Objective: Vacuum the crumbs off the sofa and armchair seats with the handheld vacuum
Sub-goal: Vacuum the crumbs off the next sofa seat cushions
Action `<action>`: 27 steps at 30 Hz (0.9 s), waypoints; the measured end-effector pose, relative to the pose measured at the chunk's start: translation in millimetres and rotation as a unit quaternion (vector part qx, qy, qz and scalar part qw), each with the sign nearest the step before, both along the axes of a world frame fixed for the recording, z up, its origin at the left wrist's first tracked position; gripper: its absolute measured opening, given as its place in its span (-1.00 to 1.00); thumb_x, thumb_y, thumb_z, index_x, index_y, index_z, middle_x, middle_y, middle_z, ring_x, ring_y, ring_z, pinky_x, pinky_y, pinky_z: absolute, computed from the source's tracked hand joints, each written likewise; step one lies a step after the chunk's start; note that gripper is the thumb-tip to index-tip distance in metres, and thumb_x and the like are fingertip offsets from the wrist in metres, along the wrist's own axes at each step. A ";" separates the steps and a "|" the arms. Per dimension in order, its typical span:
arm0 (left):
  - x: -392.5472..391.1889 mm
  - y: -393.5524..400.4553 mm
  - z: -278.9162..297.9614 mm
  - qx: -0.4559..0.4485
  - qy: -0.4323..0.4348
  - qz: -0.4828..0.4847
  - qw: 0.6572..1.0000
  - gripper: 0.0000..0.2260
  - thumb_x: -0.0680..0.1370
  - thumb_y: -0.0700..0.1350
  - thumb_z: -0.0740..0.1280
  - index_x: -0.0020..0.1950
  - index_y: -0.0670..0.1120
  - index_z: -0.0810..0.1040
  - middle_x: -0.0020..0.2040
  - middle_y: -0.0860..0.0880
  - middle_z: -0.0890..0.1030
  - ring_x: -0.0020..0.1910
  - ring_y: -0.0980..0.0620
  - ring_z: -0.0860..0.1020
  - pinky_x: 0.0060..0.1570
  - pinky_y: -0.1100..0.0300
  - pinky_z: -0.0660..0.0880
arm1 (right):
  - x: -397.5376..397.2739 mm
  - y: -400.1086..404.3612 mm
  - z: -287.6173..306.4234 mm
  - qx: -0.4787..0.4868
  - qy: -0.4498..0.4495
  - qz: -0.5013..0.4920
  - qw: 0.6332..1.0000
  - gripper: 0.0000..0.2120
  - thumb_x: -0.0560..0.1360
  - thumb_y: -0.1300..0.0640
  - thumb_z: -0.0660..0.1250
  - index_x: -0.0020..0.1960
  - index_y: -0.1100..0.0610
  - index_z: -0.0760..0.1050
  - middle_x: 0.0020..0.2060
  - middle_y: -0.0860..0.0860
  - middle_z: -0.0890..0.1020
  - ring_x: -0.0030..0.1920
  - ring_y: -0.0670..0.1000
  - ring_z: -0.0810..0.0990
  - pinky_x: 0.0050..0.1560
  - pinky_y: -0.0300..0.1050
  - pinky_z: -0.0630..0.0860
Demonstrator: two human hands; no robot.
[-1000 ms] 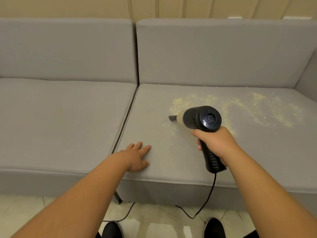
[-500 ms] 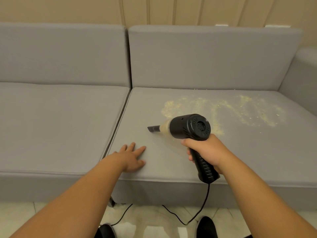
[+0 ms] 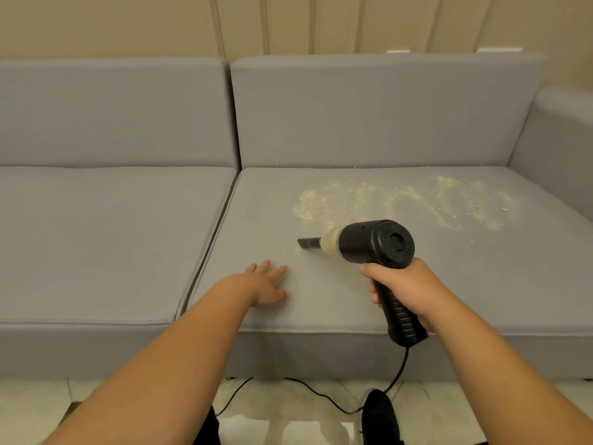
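Floor tile (image 3: 288,422) nearest, with 1 black shoe (image 3: 380,415) at 6 o'clock and black cord (image 3: 308,391) looping across it up to the handle. Right hand (image 3: 407,292) is wrapped tight around the grip of the handheld vacuum (image 3: 369,242); nozzle (image 3: 309,243) points toward 9 o'clock, low over the right seat cushion (image 3: 337,300). Left hand (image 3: 263,284) lies flat on that same cushion at 9 o'clock of the vacuum, fingers spread and straight. Crumbs (image 3: 401,200) spread in a band at 12 to 2 o'clock beyond the vacuum, a few along the backrest (image 3: 378,110) seam. Left seat cushion (image 3: 106,239) at 10 o'clock.
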State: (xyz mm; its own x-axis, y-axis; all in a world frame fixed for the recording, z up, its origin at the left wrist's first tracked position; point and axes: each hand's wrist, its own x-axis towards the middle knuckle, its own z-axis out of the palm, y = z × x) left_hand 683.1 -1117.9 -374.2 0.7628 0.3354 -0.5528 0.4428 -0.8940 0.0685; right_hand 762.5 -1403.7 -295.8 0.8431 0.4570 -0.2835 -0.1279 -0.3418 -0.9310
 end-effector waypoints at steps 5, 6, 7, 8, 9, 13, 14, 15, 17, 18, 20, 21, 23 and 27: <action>-3.0 1.2 4.1 0.018 0.035 0.035 0.999 -0.24 0.66 0.28 0.15 0.68 0.12 -0.24 0.69 -0.05 -0.23 0.67 -0.18 -0.14 0.60 -0.21 -0.05 | -3.0 -25.2 4.4 -0.018 0.004 0.070 0.997 -0.80 0.52 0.13 0.53 0.00 0.26 0.63 -0.28 0.17 0.69 -0.29 0.12 0.68 -0.07 0.11 0.65; -4.0 2.7 4.0 0.020 0.037 0.038 0.998 -0.23 0.66 0.28 0.15 0.69 0.10 -0.24 0.69 -0.05 -0.22 0.67 -0.19 -0.13 0.59 -0.20 -0.04 | -4.0 -28.3 5.5 -0.020 0.007 0.082 0.996 -0.80 0.53 0.13 0.52 0.00 0.26 0.62 -0.27 0.17 0.69 -0.29 0.12 0.67 -0.08 0.09 0.64; -4.4 2.6 2.7 0.021 0.040 0.040 0.998 -0.23 0.65 0.28 0.15 0.69 0.09 -0.23 0.69 -0.05 -0.21 0.67 -0.18 -0.10 0.59 -0.19 -0.03 | -5.2 -33.5 5.9 -0.022 0.010 0.092 0.995 -0.81 0.53 0.13 0.52 0.01 0.26 0.62 -0.27 0.17 0.69 -0.28 0.12 0.67 -0.09 0.08 0.64; -5.5 5.2 1.4 0.023 0.043 0.047 0.998 -0.22 0.65 0.29 0.16 0.69 0.08 -0.22 0.70 -0.05 -0.20 0.67 -0.18 -0.08 0.59 -0.18 -0.01 | -6.3 -35.6 6.3 -0.025 0.012 0.103 0.994 -0.82 0.54 0.13 0.52 0.00 0.24 0.62 -0.27 0.17 0.69 -0.28 0.12 0.67 -0.09 0.07 0.64; -6.6 8.1 -0.9 0.024 0.048 0.052 0.997 -0.20 0.63 0.31 0.16 0.69 0.08 -0.21 0.70 -0.05 -0.19 0.67 -0.18 -0.05 0.59 -0.18 0.00 | -7.1 -36.9 6.1 -0.025 0.014 0.111 0.993 -0.83 0.54 0.13 0.52 -0.01 0.22 0.62 -0.27 0.17 0.68 -0.27 0.12 0.67 -0.09 0.07 0.64; -8.6 7.5 -5.6 0.027 0.065 0.064 0.995 -0.18 0.59 0.34 0.16 0.69 0.13 -0.22 0.69 -0.03 -0.23 0.67 -0.16 -0.04 0.60 -0.18 0.02 | -9.0 -41.5 8.2 -0.020 0.010 0.133 0.991 -0.88 0.54 0.15 0.51 -0.04 0.18 0.60 -0.29 0.16 0.66 -0.29 0.11 0.65 -0.12 0.05 0.62; -8.7 6.1 -6.2 0.027 0.062 0.066 0.996 -0.19 0.59 0.33 0.16 0.69 0.13 -0.22 0.69 -0.02 -0.24 0.67 -0.16 -0.04 0.60 -0.19 0.02 | -9.8 -41.3 8.9 -0.025 0.004 0.133 0.991 -0.87 0.54 0.15 0.52 -0.05 0.18 0.61 -0.30 0.15 0.67 -0.29 0.10 0.65 -0.10 0.06 0.62; -7.4 3.1 -6.2 0.028 0.058 0.064 0.996 -0.19 0.60 0.33 0.16 0.69 0.12 -0.22 0.69 -0.03 -0.23 0.67 -0.17 -0.05 0.60 -0.20 0.02 | -9.9 -41.7 9.5 -0.032 -0.004 0.127 0.991 -0.86 0.53 0.13 0.52 -0.07 0.19 0.62 -0.30 0.15 0.68 -0.29 0.10 0.66 -0.08 0.08 0.62; -5.6 -1.8 -5.9 0.029 0.055 0.054 0.997 -0.19 0.61 0.32 0.17 0.69 0.11 -0.21 0.69 -0.04 -0.23 0.67 -0.18 -0.06 0.60 -0.20 0.02 | -9.1 -40.6 10.8 -0.047 -0.025 0.096 0.994 -0.82 0.50 0.09 0.53 -0.11 0.21 0.64 -0.31 0.14 0.70 -0.29 0.08 0.68 -0.03 0.09 0.65; -4.2 -5.0 -4.9 0.029 0.057 0.048 0.997 -0.20 0.62 0.31 0.17 0.69 0.12 -0.21 0.69 -0.04 -0.23 0.67 -0.18 -0.06 0.60 -0.20 0.01 | -7.9 -40.6 11.2 -0.051 -0.036 0.072 0.995 -0.81 0.49 0.08 0.53 -0.12 0.21 0.64 -0.32 0.12 0.71 -0.30 0.06 0.69 -0.03 0.07 0.66; -2.2 -10.5 -3.1 0.027 0.060 0.038 0.997 -0.22 0.62 0.32 0.17 0.68 0.15 -0.21 0.69 -0.04 -0.23 0.67 -0.17 -0.07 0.60 -0.19 0.01 | -4.9 -40.8 12.0 -0.048 -0.052 0.029 0.997 -0.81 0.48 0.09 0.53 -0.12 0.22 0.65 -0.35 0.09 0.71 -0.34 0.03 0.70 -0.08 0.01 0.64; -0.8 -13.2 -2.5 0.026 0.060 0.033 0.997 -0.22 0.62 0.32 0.17 0.68 0.17 -0.21 0.69 -0.03 -0.23 0.67 -0.17 -0.08 0.60 -0.20 0.01 | -3.2 -41.6 11.8 -0.044 -0.054 0.014 0.997 -0.81 0.48 0.10 0.53 -0.11 0.23 0.65 -0.35 0.09 0.71 -0.34 0.02 0.69 -0.09 -0.01 0.63; 1.9 -17.9 -1.4 0.024 0.056 0.025 0.998 -0.23 0.62 0.32 0.17 0.68 0.19 -0.21 0.69 -0.03 -0.23 0.67 -0.17 -0.09 0.60 -0.22 0.00 | -0.6 -45.8 12.2 -0.035 -0.045 0.006 0.998 -0.81 0.49 0.10 0.53 -0.09 0.24 0.65 -0.33 0.10 0.72 -0.33 0.03 0.69 -0.08 0.02 0.64; 5.7 -24.7 -2.6 0.023 0.051 0.014 0.998 -0.24 0.62 0.31 0.16 0.68 0.20 -0.21 0.69 -0.02 -0.23 0.67 -0.17 -0.11 0.59 -0.24 0.01 | 1.6 -58.1 15.3 -0.031 -0.032 0.044 0.998 -0.81 0.51 0.10 0.53 -0.06 0.23 0.63 -0.30 0.13 0.71 -0.30 0.07 0.69 -0.05 0.10 0.65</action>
State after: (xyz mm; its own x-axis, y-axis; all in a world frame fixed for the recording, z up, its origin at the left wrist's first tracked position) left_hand 688.7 -1142.6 -376.8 0.6938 0.3823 -0.6103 0.4695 -0.8827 -0.0191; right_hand 764.1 -1461.8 -280.4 0.8182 0.5127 -0.2601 -0.0359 -0.4060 -0.9132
